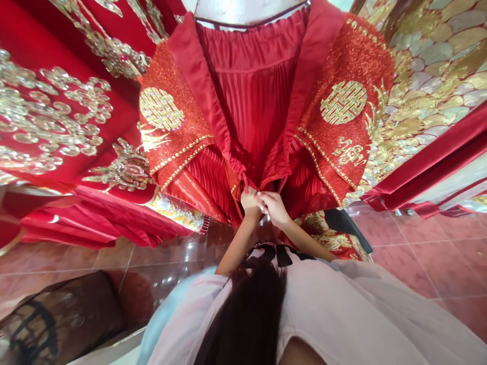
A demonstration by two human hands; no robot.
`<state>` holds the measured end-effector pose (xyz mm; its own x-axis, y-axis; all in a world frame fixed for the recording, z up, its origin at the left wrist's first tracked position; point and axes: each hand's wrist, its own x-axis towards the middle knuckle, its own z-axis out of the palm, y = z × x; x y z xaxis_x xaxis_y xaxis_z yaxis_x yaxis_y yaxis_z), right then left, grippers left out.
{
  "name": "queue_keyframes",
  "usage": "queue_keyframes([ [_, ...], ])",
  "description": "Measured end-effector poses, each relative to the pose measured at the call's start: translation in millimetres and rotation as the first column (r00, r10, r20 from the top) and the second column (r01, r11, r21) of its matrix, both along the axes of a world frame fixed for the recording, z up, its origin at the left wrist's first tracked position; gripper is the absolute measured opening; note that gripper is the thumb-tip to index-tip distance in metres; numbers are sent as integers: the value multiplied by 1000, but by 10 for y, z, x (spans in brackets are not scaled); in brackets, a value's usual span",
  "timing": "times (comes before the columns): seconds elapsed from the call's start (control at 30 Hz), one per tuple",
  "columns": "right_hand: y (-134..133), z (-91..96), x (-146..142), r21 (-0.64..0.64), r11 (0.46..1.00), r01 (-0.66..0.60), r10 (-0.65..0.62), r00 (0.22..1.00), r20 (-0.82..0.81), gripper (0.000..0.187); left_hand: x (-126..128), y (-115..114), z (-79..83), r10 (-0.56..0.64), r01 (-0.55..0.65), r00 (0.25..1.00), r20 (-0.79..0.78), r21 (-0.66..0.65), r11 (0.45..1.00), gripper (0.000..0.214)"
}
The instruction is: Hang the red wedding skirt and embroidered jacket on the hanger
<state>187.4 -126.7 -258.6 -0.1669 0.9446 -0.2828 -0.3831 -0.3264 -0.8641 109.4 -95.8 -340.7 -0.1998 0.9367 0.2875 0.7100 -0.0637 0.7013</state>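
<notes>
A red pleated skirt hangs in front of me, with orange-red glitter panels and round gold emblems on both sides. Its smooth, gathered waistband runs down both sides and comes together low in the middle. My left hand is closed on the edge of the skirt there, beside a thin red loop. Just to its right, my right hand is closed too, its fingertips pressed together and overlapping the left fingers. What lies between the right fingertips is hidden.
Red cloth with crystal beading hangs close on the left, and a gold-and-silver sequinned garment on the right. A dark brown bag stands at lower left on the reddish tiled floor. Gold-patterned red cloth lies below the skirt.
</notes>
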Motion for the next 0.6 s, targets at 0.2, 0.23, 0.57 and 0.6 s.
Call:
queue_keyframes([
  [0.2, 160, 322, 25, -45, 996, 75, -76, 997, -13, 16, 107, -199, 192, -32, 34, 996, -81, 13, 999, 13],
  [0.23, 145, 469, 59, -27, 997, 70, -70, 997, -24, 16, 109, -263, 271, -38, 40, 995, -90, 21, 999, 16],
  [0.57, -138, 1077, 122, 123, 991, 52, -51, 999, -17, 23, 110, -453, 462, -101, 104, 965, -244, 3, 995, 19],
  [0.6, -98, 998, 82, 101, 992, 80, -78, 997, -19, 21, 121, -441, 401, -96, 95, 963, -251, -14, 995, 21],
])
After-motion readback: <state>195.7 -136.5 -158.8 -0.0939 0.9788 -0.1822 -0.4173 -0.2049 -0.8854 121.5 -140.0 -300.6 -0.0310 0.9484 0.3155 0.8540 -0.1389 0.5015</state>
